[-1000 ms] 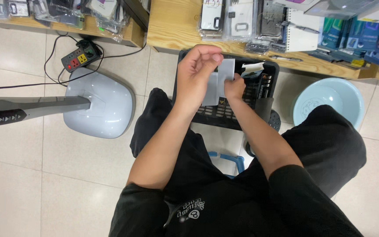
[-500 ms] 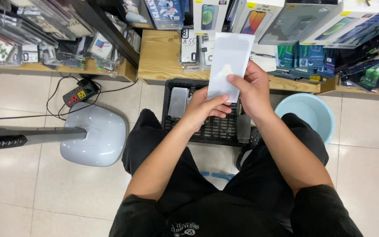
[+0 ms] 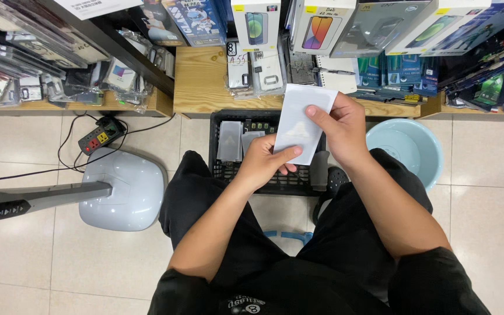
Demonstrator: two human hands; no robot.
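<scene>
We sit low on a small stool, knees spread, facing wooden shelves (image 3: 205, 87) packed with boxed and bagged phone accessories, close enough that stock stays within arm's reach. On the tiled floor to our left stands the pale grey base of a floor fan (image 3: 122, 188), with a power strip (image 3: 96, 137) behind it tucked against the shelf foot, cords trailing clear of our legs. To our right sits a light blue plastic basin (image 3: 418, 151), near our knee. Between our knees, pushed against the shelf, is a black slotted plastic crate (image 3: 275, 178) holding flat clear packets stood on edge, so they can be thumbed through from above. Above that crate we hold a flat white packet (image 3: 301, 122), raised and tilted towards our face, apparently to look it over. Our right hand (image 3: 339, 128) pinches its upper right side, thumb on the front and fingers behind, carrying its weight. Our left hand (image 3: 263, 160) is curled around the lower edge, thumb pressed on the front face, steadying it.
</scene>
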